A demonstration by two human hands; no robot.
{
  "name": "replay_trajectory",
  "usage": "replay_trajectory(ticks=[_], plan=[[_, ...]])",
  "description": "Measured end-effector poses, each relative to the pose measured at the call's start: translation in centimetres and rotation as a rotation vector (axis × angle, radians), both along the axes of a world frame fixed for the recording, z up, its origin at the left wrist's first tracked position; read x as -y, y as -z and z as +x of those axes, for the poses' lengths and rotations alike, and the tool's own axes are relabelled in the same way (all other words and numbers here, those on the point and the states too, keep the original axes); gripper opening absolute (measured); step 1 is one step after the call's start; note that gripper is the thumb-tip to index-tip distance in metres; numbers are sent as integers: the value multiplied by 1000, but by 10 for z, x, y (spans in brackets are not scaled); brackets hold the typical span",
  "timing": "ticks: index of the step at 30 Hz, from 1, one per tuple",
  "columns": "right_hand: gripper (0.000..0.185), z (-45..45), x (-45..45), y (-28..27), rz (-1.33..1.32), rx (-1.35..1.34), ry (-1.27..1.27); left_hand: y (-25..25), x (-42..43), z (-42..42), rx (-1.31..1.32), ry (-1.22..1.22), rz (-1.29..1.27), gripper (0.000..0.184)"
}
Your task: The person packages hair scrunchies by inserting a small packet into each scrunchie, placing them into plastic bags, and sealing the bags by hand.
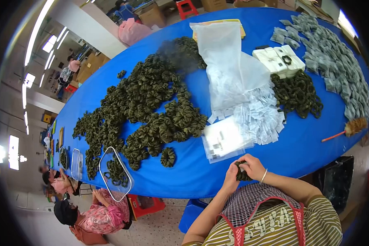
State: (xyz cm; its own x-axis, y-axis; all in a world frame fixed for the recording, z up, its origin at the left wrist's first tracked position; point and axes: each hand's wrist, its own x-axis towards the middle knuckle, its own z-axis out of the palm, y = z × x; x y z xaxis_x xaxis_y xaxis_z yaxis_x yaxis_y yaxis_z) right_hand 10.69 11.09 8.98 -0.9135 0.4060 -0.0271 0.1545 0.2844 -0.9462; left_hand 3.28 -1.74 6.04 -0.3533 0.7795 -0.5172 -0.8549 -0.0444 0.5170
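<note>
- So the person nearest me has a dark green scrunchie [243,176] at the table's near edge, just above the apron. Handling one piece, I'd call this step.
- Left hand [231,177] is curled round one side; right hand [254,167] pinches from the other. Fingers narrow on both, tips partly hidden.
- My guess: the next move calls for a steady left grip and some finesse from the right.
- Blue tablecloth [184,180] is loaded: big scrunchie heap [151,90] to the left, loose white sachets [260,121] just ahead, partly by a translucent bag [223,53].
- Further right, white card stacks [270,60], another dark green pile [297,94], then tons of greyish packets [332,65] and a duster [354,127].
- Round the room: a co-worker in pink [104,217] by a wire-rimmed basket [129,180], red stools, cardboard boxes, strip lights.
</note>
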Motion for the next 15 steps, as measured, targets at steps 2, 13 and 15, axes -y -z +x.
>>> replay_trajectory(ticks=[2, 13, 15], plan=[[25, 6, -3, 4, 318, -91, -17, 5, -2, 11, -101, 78, -80, 48], [30, 38, -29, 40, -984, 93, 435, 37, -42, -28, -1348, 251, -365, 37], [28, 42, -39, 31, -969, 108, 491, 52, -45, -44, -1796, 237, -514, 40]])
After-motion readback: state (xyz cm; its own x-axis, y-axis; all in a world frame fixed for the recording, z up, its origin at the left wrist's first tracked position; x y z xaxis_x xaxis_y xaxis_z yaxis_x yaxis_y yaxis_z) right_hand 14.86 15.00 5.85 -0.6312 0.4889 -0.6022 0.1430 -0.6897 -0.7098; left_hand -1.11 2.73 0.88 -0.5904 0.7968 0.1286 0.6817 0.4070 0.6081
